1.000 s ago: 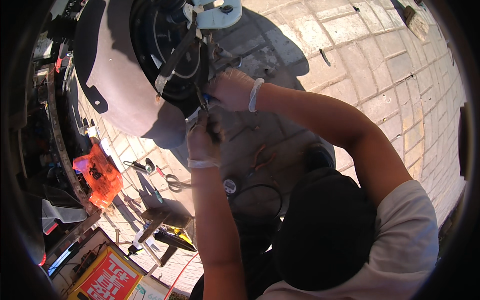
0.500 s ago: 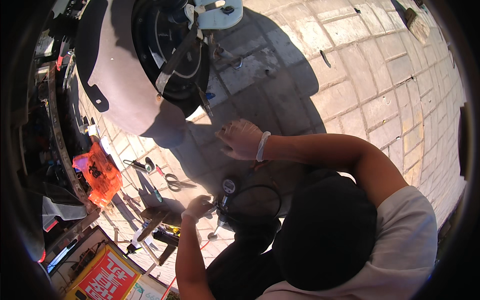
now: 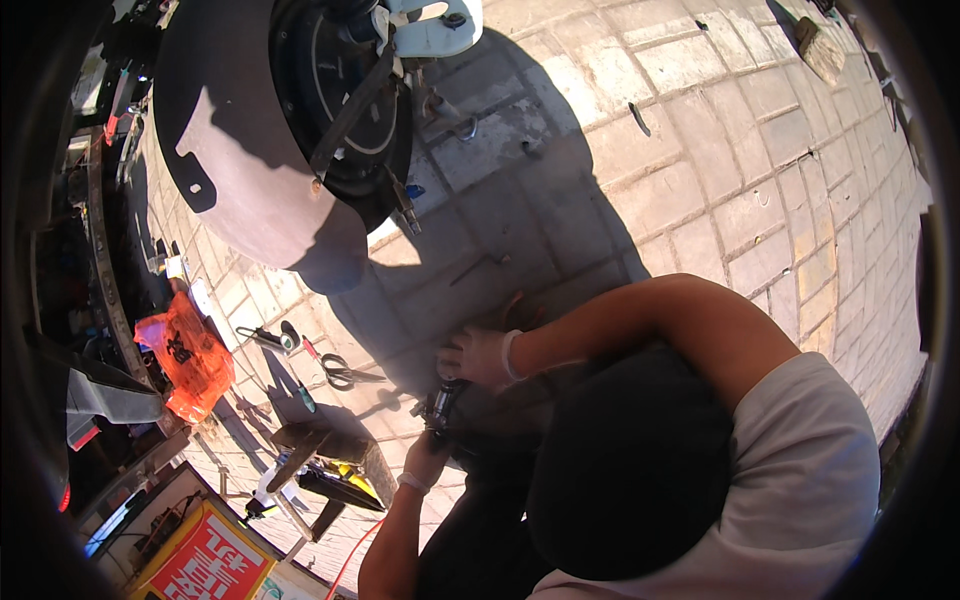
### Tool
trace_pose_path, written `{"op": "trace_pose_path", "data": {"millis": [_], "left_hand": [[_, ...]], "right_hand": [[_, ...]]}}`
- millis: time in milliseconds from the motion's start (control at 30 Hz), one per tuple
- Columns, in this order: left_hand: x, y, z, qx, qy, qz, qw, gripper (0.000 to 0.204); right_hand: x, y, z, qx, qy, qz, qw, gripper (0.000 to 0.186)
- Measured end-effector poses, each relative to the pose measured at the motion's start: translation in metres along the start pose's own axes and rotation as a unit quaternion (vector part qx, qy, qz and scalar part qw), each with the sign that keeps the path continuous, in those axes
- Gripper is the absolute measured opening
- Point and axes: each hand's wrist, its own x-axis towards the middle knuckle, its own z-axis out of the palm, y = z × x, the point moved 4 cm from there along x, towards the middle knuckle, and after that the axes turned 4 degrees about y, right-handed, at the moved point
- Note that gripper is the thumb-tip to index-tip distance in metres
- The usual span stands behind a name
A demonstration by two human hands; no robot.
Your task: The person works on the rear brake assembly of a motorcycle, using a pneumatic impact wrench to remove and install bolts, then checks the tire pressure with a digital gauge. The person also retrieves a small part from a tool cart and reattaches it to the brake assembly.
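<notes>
My left hand (image 3: 426, 458) grips the lower end of a metal air gauge tool (image 3: 437, 407) in the shadow by my knee. My right hand (image 3: 476, 356), in a clear glove, has its fingers curled over the top of that tool, largely hiding its dial. Above them is a wheel assembly (image 3: 350, 110) with a large grey curved cover (image 3: 275, 210), a pale bracket (image 3: 437, 28) and a metal fitting (image 3: 407, 213) at its lower edge. Dark clothing and the cap on my head hide part of my lap.
Paving (image 3: 720, 150) surrounds me. Scissors (image 3: 338, 375), a small gauge (image 3: 287, 340), a green-handled tool (image 3: 306, 398) and an orange bag (image 3: 190, 360) lie leftward. A low wooden stand with tools (image 3: 300, 440) is by my left arm; dark shelving (image 3: 100, 260) lines the left.
Both hands have left the fitting at the wheel and moved down toward my body. They are now together on the gauge tool, the right one having come down last.
</notes>
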Motion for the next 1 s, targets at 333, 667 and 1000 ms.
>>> {"op": "trace_pose_path", "data": {"millis": [333, 667, 1000], "left_hand": [[-0.062, 0.138, -0.072, 0.141, 0.031, 0.115, 0.983, 0.035], [-0.048, 0.172, -0.109, 0.349, 0.007, 0.302, 0.887, 0.038], [-0.035, 0.16, -0.095, 0.086, -0.119, 0.037, 0.988, 0.039]], "right_hand": [[-0.001, -0.003, -0.091, 0.112, -0.03, 0.034, 0.993, 0.069], [-0.048, -0.002, -0.127, 0.078, 0.094, 0.121, 0.985, 0.053], [-0.068, 0.014, -0.124, 0.194, 0.063, 0.191, 0.96, 0.069]]}}
